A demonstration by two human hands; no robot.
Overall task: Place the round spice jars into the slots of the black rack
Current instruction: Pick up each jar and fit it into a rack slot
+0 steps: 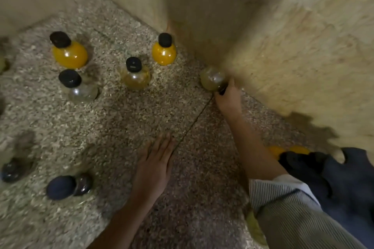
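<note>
Several round spice jars with black lids stand on a speckled floor. Two hold bright yellow powder (69, 54) (164, 53). An amber jar (135, 78) stands between them, and a clear jar (83, 91) is to its left. My right hand (228, 97) grips a greenish jar (212, 78) by its black lid, tilted against the wall corner. My left hand (155, 166) lies flat on the floor, fingers apart, holding nothing. A dark jar (66, 187) lies on its side at lower left. The black rack is not in view.
A pale stone wall (283, 46) juts out at the right, with its corner next to the held jar. Another dark jar (12, 171) sits at the left edge. Dark blue cloth (334, 178) and something yellow (287, 150) lie at lower right.
</note>
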